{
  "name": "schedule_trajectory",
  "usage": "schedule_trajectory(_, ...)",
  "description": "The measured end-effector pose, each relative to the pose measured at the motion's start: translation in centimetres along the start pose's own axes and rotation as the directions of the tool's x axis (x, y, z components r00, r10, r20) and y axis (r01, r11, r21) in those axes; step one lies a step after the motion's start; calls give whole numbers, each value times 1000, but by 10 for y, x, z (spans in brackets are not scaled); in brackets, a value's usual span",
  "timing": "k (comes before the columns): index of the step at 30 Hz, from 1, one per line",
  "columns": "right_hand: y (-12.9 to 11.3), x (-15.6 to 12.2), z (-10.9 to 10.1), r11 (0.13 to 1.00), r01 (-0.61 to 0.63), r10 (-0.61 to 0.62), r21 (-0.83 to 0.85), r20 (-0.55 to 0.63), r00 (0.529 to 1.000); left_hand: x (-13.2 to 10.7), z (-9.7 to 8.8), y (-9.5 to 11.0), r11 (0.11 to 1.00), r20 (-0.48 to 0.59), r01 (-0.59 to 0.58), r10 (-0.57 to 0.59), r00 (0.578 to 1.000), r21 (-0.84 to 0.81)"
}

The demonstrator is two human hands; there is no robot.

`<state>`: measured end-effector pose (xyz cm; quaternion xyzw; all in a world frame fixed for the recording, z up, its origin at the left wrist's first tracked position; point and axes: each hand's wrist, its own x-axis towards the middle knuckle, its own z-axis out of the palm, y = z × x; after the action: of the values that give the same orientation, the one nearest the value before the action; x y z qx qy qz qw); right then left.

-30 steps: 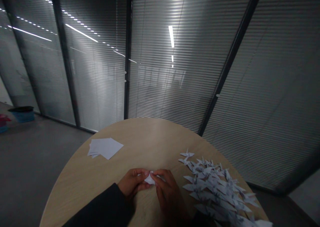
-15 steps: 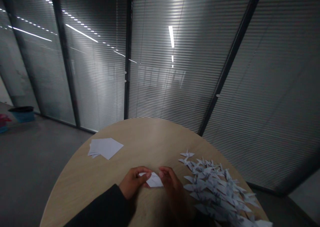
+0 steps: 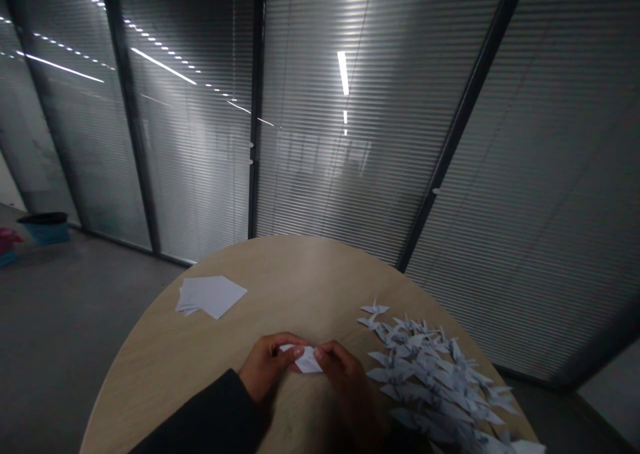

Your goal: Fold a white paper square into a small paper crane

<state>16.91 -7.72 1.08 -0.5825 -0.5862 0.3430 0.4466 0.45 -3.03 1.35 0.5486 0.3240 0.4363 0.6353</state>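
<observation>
A small piece of folded white paper [image 3: 309, 361] is held between my two hands, low over the near part of the round table. My left hand [image 3: 267, 364] pinches its left side, thumb on top and fingers behind. At its right end, my right hand [image 3: 341, 369] grips the paper between thumb and curled forefinger. The fingers cover both ends of the paper, so its full shape is hidden. Just right of my right hand spreads a pile of folded white paper cranes [image 3: 430, 374].
A few sheets of white paper [image 3: 213, 294] lie fanned at the left of the wooden table [image 3: 290, 267]. Glass partitions with blinds [image 3: 320, 174] stand right behind the table. On the floor at far left is a blue bin [image 3: 46, 229] with a black liner.
My right hand has moved slightly left and closed its thumb and forefinger on the paper's right end. Less of the paper shows now. My left hand has barely moved.
</observation>
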Motion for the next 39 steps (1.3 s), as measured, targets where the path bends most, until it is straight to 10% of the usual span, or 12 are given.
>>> schedule_trajectory(23,-3,0,2,997,-9,5,-80,-46,999,-1,1,0,996,-27,74,-75,997,-58)
schedule_trajectory(39,4,-2,9,912,240,-286,-331,-96,953,0,4,-1,996,-97,90,-90,991,2)
